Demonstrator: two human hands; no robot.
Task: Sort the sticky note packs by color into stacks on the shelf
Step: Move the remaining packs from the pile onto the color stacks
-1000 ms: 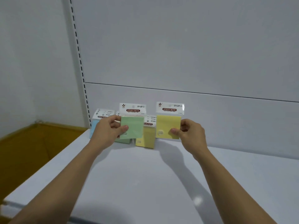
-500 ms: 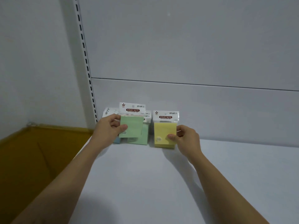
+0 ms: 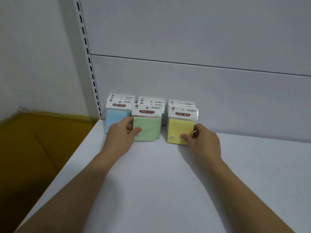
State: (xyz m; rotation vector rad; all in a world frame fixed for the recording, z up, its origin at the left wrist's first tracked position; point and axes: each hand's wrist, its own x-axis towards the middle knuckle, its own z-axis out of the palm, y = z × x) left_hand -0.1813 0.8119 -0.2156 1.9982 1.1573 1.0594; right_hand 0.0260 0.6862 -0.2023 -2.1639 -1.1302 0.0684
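While left hand [image 3: 122, 133] grips green pack [image 3: 146, 130], right hand [image 3: 204, 140] grips yellow pack [image 3: 179, 130]

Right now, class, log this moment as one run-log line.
left hand: holds front green pack | right hand: holds front yellow pack | blue stack: untouched | shelf: three color stacks

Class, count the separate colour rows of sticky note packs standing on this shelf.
3. The blue row stands at the left by the upright, the green row in the middle, the yellow row at the right. Packs behind each front one are partly hidden.
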